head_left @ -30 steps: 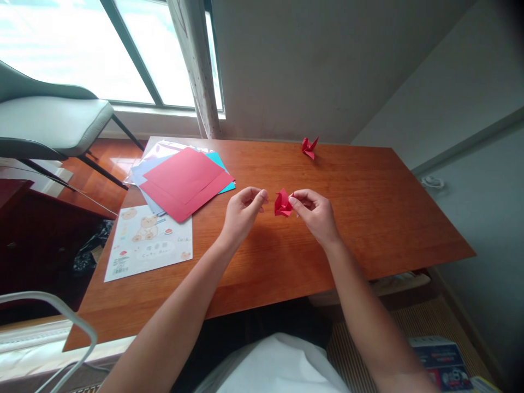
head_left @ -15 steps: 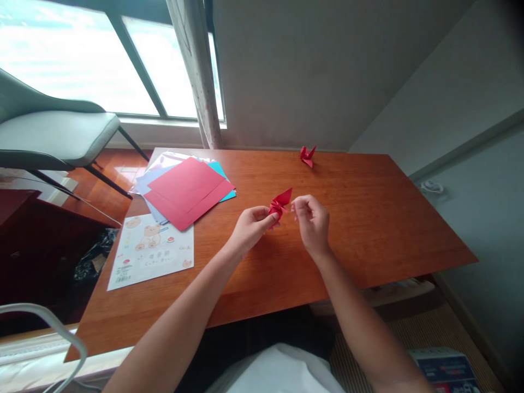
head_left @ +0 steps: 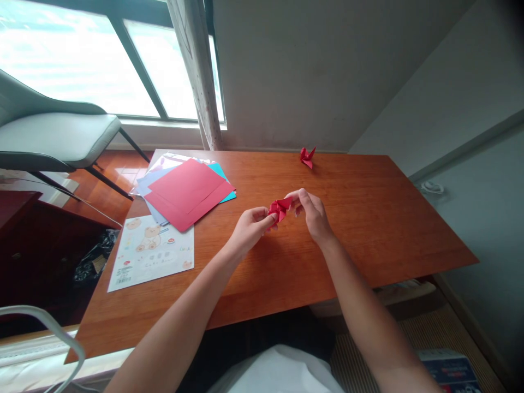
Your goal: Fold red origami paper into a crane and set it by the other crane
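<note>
A red figure (head_left: 280,210) of folded paper is in the air over the middle of the table (head_left: 388,218), near its front edge. The left hand (head_left: 254,225) is clamped on it, thumb on top and fingers beneath. The right hand (head_left: 313,215) is just beside the left one, its fingertips at the figure's right tip and its thumb raised; whether it grips the paper, one cannot tell.

The tabletop is reddish-brown wood with a dull sheen. Near its far edge sits a second figure (head_left: 307,157), also red and folded. On the left lie red sheets (head_left: 190,191), overlapping a blue sheet (head_left: 230,195) and a clear sleeve (head_left: 167,161). They also cover a corner of a white sheet (head_left: 151,254) printed with bears.

Beyond the table rises a plain grey wall (head_left: 286,71), with a pale curtain (head_left: 194,71) hanging beside a bright window (head_left: 61,71). A chair (head_left: 61,136) with a pale seat stands at the left on a glossy wooden floor (head_left: 114,177). Nearer is a dark red cabinet (head_left: 24,245), a black bag (head_left: 88,259) beside it. At the right, a white cable (head_left: 432,187) lies coiled by the wall.
</note>
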